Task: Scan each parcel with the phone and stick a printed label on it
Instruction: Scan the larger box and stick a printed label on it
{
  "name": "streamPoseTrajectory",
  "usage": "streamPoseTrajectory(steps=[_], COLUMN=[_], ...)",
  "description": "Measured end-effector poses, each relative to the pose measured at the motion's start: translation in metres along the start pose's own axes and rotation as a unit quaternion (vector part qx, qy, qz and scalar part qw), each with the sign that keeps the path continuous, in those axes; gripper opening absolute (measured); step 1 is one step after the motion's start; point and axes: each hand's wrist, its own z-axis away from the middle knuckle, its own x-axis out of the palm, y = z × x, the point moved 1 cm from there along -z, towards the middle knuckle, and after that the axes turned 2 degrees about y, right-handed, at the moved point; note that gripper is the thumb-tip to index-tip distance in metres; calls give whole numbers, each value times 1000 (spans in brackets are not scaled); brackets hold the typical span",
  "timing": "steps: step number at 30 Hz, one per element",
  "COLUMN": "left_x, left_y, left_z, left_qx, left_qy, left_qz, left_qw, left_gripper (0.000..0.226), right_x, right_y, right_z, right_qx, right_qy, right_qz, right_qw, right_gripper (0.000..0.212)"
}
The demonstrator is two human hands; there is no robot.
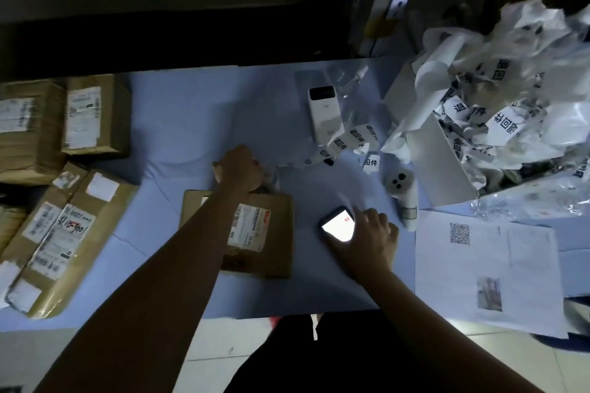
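Two hands: the right hand (372,233) curls its fingers round a glossy, glowing phone (338,226). The left hand (238,169) sits knuckles-up beyond a flat brown cardboard parcel (274,252), and I cannot tell what it holds.

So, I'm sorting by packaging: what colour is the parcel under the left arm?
The parcel is brown, white label; head view.

A parcel (274,252) is set on the tabletop (191,124), the phone (339,226) just right of it. Other parcels (73,223) are piled left, printed sheets (498,265) laid far right
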Motion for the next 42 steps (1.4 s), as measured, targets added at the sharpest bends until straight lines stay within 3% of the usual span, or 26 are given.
streamPoseTrajectory(steps=[2, 5, 8, 10, 13, 19, 22, 25, 27, 32, 35, 42], left_x=[-12, -32, -46, -53, -65, -91, -102, -106, -105, -112, -119, -125], left_y=[2, 14, 25, 27, 25, 15, 16, 15, 16, 26, 32, 33], left_z=[0, 15, 34, 45, 57, 74, 81, 92, 104, 127, 137, 148], left_qx=[31, 70, 73, 83, 74, 72, 31, -38, -14, 83, 154, 204], left_qy=[-5, 14, 31, 45, 35, -5, -27, -152, -210, -146, -83, 24], left_qz=[123, 229, 350, 389, 419, 476, 511, 551, 591, 640, 637, 613], left_qw=[992, 971, 933, 916, 904, 877, 858, 820, 779, 750, 751, 763], left_gripper=[29, 19, 16, 16, 14, 7, 19, 39, 44, 40, 35, 21], right_x=[-18, -53, -86, -99, -107, -117, -128, -136, -141, -150, -152, -159], right_y=[-11, -41, -77, -92, -101, -104, -105, -103, -101, -98, -97, -90], right_z=[-7, -19, -20, -19, -22, -25, -21, -12, -4, 20, 30, 44], right_qx=[-10, -99, -173, -204, -255, -317, -288, -187, -147, -121, -125, -124], right_qy=[45, 57, 81, 125, 171, 249, 223, 160, 99, 48, 40, 35], right_qz=[-94, -322, -401, -394, -283, -172, -283, -460, -541, -641, -688, -728], right_qw=[994, 940, 896, 887, 909, 899, 887, 853, 822, 756, 714, 674], right_gripper=[66, 31, 23, 34, 47, 23, 12, 21, 26, 8, 11, 9])
